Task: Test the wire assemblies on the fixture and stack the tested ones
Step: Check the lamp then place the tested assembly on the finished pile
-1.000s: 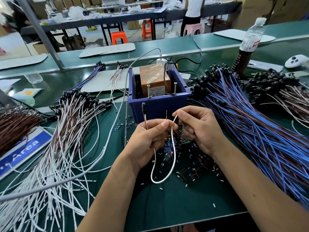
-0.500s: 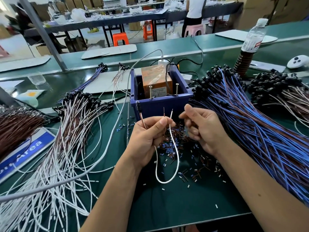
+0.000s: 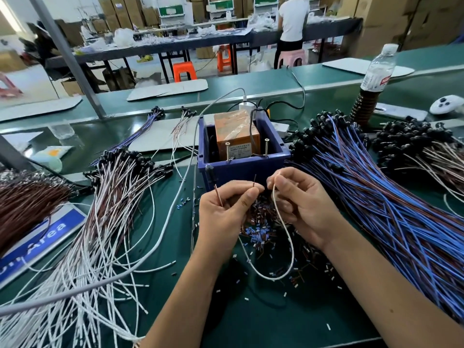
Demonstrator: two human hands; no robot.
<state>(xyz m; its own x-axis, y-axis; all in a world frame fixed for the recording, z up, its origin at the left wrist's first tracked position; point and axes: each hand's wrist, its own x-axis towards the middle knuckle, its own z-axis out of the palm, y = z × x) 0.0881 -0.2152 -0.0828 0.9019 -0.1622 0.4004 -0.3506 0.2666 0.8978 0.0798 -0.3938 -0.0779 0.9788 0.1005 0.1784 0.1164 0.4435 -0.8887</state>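
my left grip (image 3: 227, 209) is clamped on the brown lead of a wire assembly (image 3: 285, 247). my right grip (image 3: 302, 207) pinches its white lead, just before the blue fixture box (image 3: 242, 169).

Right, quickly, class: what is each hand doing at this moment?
Left hand: closed, pinching the brown wire of the assembly.
Right hand: closed, pinching the white wire.

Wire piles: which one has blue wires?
The big pile right of the blue bin; the piles to the left are white-and-brown or dark brown.
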